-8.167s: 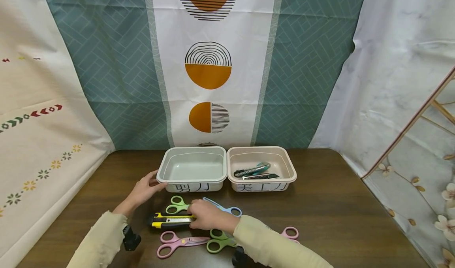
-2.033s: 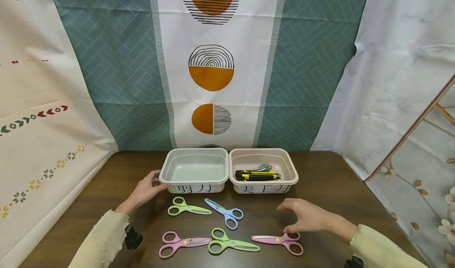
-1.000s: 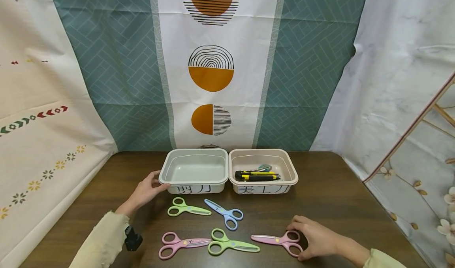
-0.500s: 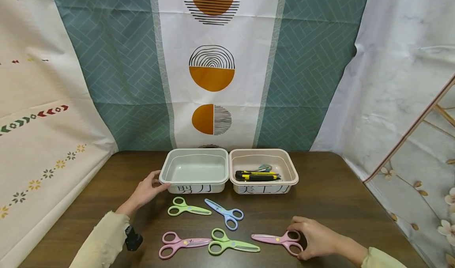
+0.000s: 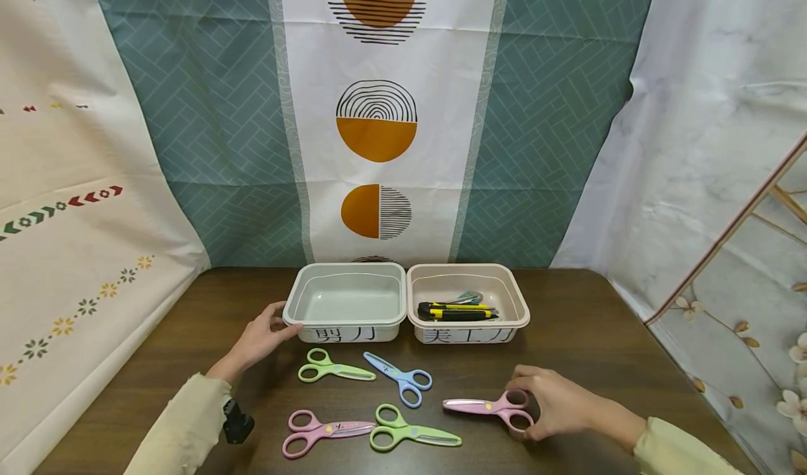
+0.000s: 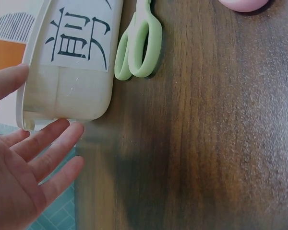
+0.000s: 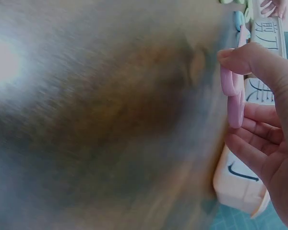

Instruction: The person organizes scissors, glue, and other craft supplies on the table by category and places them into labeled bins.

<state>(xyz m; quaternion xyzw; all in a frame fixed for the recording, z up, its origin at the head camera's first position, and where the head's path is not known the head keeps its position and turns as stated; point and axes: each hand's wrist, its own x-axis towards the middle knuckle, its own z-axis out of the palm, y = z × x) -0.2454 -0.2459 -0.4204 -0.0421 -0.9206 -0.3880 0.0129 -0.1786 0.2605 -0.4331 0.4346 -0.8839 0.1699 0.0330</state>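
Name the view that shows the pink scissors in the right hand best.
Head view: the pink scissors appear whole, handles pinched by the right hand. The right wrist view shows only blurred pink handles; the left wrist view misses them.

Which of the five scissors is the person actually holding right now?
The pink scissors on the right; the right hand pinches their handles. The other four lie untouched on the table.
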